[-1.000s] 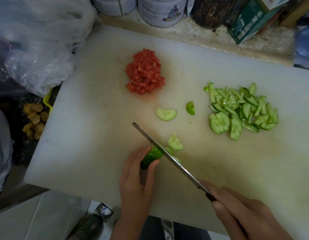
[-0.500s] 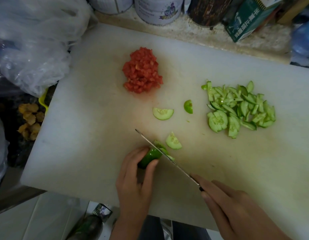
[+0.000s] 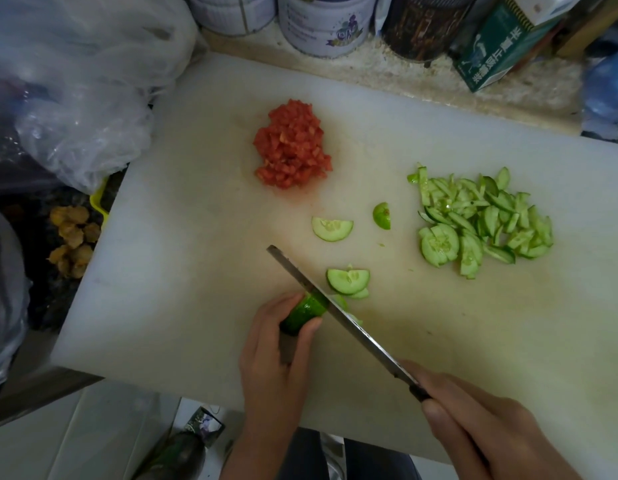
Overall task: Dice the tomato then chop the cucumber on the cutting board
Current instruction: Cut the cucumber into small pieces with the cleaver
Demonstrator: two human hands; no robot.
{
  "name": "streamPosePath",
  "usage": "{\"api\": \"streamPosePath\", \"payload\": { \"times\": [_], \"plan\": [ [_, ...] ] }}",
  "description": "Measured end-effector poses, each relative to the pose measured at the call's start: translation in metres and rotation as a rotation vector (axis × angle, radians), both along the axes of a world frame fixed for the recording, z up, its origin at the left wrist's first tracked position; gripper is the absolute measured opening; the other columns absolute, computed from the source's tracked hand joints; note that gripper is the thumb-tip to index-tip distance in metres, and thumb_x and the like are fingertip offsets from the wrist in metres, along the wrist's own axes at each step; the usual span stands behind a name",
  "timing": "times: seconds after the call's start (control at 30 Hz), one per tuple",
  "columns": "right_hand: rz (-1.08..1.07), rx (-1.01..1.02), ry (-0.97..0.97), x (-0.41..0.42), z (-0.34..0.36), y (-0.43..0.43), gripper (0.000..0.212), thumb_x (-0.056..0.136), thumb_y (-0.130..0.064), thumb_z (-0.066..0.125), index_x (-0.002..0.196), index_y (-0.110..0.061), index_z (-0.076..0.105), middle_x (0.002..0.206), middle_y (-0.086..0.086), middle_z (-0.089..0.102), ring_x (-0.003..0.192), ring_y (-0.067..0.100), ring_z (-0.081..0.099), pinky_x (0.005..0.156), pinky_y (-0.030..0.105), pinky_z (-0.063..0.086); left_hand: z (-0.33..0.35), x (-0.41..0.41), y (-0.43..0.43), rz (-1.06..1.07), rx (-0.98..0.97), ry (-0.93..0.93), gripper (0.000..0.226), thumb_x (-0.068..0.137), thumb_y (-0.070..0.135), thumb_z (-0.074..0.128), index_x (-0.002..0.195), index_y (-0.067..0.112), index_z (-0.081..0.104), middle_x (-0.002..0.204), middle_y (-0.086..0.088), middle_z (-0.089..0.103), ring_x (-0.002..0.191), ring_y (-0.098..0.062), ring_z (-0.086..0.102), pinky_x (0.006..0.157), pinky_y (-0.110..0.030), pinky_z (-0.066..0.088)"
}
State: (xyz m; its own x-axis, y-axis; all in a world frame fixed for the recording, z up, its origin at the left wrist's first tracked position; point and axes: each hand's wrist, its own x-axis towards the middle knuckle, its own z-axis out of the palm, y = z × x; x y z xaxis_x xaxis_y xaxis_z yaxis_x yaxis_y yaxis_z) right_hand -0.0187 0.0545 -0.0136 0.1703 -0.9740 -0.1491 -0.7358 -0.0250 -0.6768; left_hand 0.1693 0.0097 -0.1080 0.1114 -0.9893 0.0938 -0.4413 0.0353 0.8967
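Note:
A white cutting board (image 3: 183,258) fills the middle of the head view. Diced tomato (image 3: 292,145) lies in a red heap at its far centre. A pile of cucumber slices (image 3: 480,223) sits at the right. My left hand (image 3: 280,358) pinches the short cucumber stub (image 3: 304,311) near the front edge. My right hand (image 3: 480,427) grips the knife handle, and the knife blade (image 3: 335,306) rests across the stub's cut end. Fresh half-round slices (image 3: 349,280) lie just beyond the blade. A loose half slice (image 3: 332,228) and a small end piece (image 3: 382,216) lie mid-board.
Tins (image 3: 326,22) and a green carton (image 3: 498,53) line the counter behind the board. A clear plastic bag (image 3: 79,98) bulges at the left. Brown lumps (image 3: 72,237) sit beside the board's left edge. A dark bottle (image 3: 183,452) lies on the floor below.
The knife has come down on the cucumber stub again and another half-round slice lies beside the blade. My left hand has stayed on the stub.

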Motion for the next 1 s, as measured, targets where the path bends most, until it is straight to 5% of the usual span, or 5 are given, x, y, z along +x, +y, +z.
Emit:
{"api": "streamPosePath", "payload": {
  "times": [0.27, 0.5, 0.63, 0.73, 1.0],
  "plan": [
    [0.025, -0.031, 0.157, 0.003, -0.009, 0.006, 0.039, 0.103, -0.041, 0.025, 0.129, -0.03, 0.052, 0.074, -0.01, 0.054, 0.047, 0.007, 0.052, 0.046, 0.015, 0.042, -0.001, 0.0, 0.002, 0.001, 0.024, -0.012, 0.034, 0.093, 0.04, 0.057, 0.108, 0.01, 0.064, 0.107, 0.001, 0.064, 0.102, -0.001, 0.057, 0.085, -0.008, 0.041],
    [0.006, 0.088, 0.035, 0.006, -0.031, -0.001, 0.034, 0.102, -0.043, 0.028, 0.134, -0.04, 0.042, 0.09, -0.009, 0.063, 0.06, 0.014, 0.061, 0.049, 0.027, 0.048, -0.003, -0.001, 0.001, 0.023, -0.042, -0.025, 0.026, 0.085, 0.024, 0.064, 0.106, 0.009, 0.065, 0.107, 0.002, 0.063, 0.105, 0.003, 0.057, 0.09, -0.009, 0.041],
    [-0.066, -0.009, -0.058, 0.005, -0.01, -0.008, 0.031, 0.1, -0.037, 0.036, 0.128, -0.046, 0.047, 0.101, -0.037, 0.053, 0.077, -0.013, 0.055, 0.068, 0.004, 0.043, 0.0, 0.0, 0.0, 0.025, -0.042, -0.026, 0.027, 0.086, 0.028, 0.064, 0.107, 0.012, 0.065, 0.105, 0.003, 0.063, 0.103, 0.005, 0.056, 0.089, -0.008, 0.041],
    [-0.055, -0.064, 0.013, 0.005, 0.012, -0.008, 0.031, 0.101, -0.039, 0.033, 0.119, -0.037, 0.057, 0.107, -0.029, 0.056, 0.087, -0.016, 0.053, 0.075, -0.006, 0.034, -0.002, 0.002, 0.0, 0.015, -0.068, -0.084, 0.029, 0.087, 0.03, 0.063, 0.104, 0.007, 0.068, 0.101, 0.0, 0.064, 0.099, 0.005, 0.056, 0.087, -0.008, 0.041],
    [0.005, 0.031, 0.041, 0.002, 0.001, 0.001, 0.035, 0.102, -0.044, 0.028, 0.132, -0.041, 0.046, 0.088, -0.011, 0.064, 0.06, 0.004, 0.062, 0.053, 0.016, 0.049, -0.005, 0.005, 0.0, 0.021, -0.064, -0.103, 0.032, 0.087, 0.029, 0.064, 0.1, 0.0, 0.071, 0.098, -0.005, 0.066, 0.093, -0.003, 0.058, 0.087, -0.009, 0.042]
  ]
}}
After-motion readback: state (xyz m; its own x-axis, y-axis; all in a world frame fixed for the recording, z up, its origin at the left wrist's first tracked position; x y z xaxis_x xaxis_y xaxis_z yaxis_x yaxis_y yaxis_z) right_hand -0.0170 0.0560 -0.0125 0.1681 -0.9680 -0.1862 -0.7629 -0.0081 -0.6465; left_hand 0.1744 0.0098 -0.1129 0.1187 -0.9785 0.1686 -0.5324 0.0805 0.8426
